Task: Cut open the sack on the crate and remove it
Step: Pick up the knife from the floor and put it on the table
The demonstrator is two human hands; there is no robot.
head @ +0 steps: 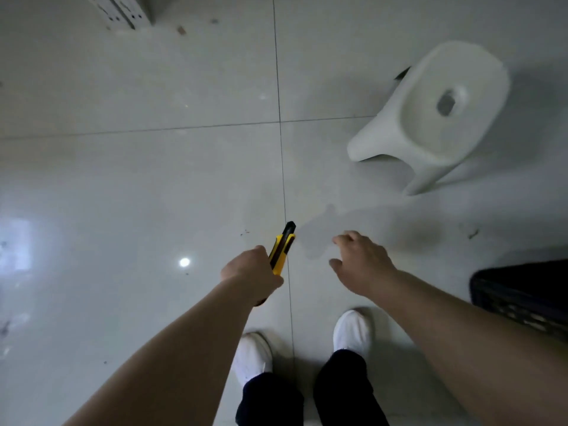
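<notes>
My left hand (pixel 249 272) is closed around a yellow and black utility knife (pixel 282 247), whose tip points away from me over the tiled floor. I cannot see whether the blade is out. My right hand (pixel 361 264) hovers beside it, palm down, fingers spread and holding nothing. At the right edge a dark slatted crate (pixel 522 295) is partly in view, just right of my right forearm. No sack shows in this view.
A white plastic stool (pixel 436 118) stands on the glossy grey tiled floor (pixel 138 179) at the far right. A white perforated object (pixel 120 10) is at the top left. My two white shoes (pixel 352 332) are below my hands. Small bits of debris dot the floor.
</notes>
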